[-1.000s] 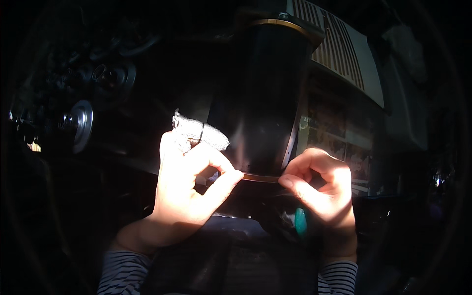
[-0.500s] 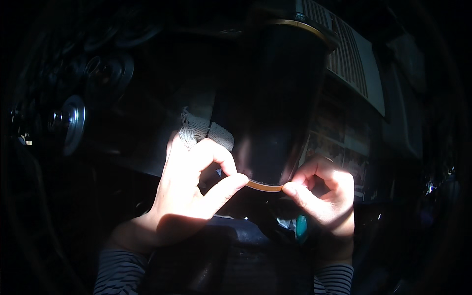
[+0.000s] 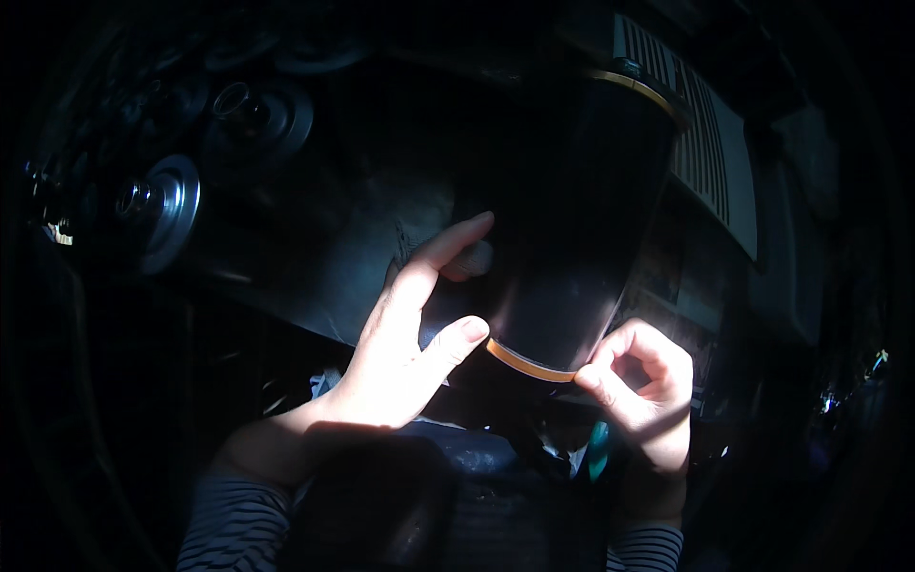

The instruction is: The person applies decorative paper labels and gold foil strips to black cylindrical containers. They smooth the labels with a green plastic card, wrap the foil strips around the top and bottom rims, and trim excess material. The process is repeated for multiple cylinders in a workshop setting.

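Both hands are on a dark, tapered tube (image 3: 572, 248) with a thin orange band at its near end and another at its far end, held up in front of the person in a very dim scene. The left hand (image 3: 405, 353) wraps the tube's left side, thumb pressed against the near orange rim (image 3: 529, 364) and fingers stretched up along the dark wall, so its grip is grasping the tube. The right hand (image 3: 643, 391) pinches the same rim at its right edge between thumb and curled fingers, its grip also clenched on the tube. Both forearms wear striped sleeves (image 3: 233, 520). To the far left sit round metal discs (image 3: 167, 205) on dark machinery, well apart from the hands. Behind the tube on the right stands a pale box with a ribbed panel (image 3: 710, 162). Something teal (image 3: 598, 448) shows just below the right hand, too dark to tell.
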A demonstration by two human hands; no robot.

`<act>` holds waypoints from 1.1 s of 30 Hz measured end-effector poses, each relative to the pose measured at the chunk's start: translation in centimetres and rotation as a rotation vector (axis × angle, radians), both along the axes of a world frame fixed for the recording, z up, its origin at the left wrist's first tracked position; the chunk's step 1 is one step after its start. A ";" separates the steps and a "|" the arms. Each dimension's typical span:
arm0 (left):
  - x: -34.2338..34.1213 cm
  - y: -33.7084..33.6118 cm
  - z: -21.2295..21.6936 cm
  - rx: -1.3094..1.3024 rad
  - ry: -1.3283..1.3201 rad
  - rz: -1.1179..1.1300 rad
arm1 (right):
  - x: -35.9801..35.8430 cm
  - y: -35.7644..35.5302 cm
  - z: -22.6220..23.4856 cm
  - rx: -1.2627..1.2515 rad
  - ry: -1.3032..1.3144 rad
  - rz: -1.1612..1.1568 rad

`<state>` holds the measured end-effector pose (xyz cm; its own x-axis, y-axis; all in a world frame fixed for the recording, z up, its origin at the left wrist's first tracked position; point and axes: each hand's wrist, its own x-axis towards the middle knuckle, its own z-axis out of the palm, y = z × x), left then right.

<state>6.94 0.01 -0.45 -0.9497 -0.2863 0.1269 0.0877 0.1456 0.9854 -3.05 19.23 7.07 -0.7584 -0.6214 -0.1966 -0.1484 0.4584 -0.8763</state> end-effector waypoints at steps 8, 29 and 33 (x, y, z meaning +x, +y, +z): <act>-0.3 1.0 -0.2 0.167 -0.003 0.160 | -0.4 0.2 -0.1 0.003 0.062 0.048; 1.4 3.1 0.4 -0.544 0.232 0.058 | -1.3 1.2 -1.3 -0.014 0.126 0.096; 2.5 1.9 -0.8 -0.474 0.191 0.000 | -1.4 1.1 -1.4 -0.059 -0.022 0.041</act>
<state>9.49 1.95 -1.29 -0.8969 -0.1556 0.4139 0.2596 0.5726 0.7777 -4.44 20.33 5.71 -0.7276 -0.6631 -0.1755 -0.1463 0.4000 -0.9048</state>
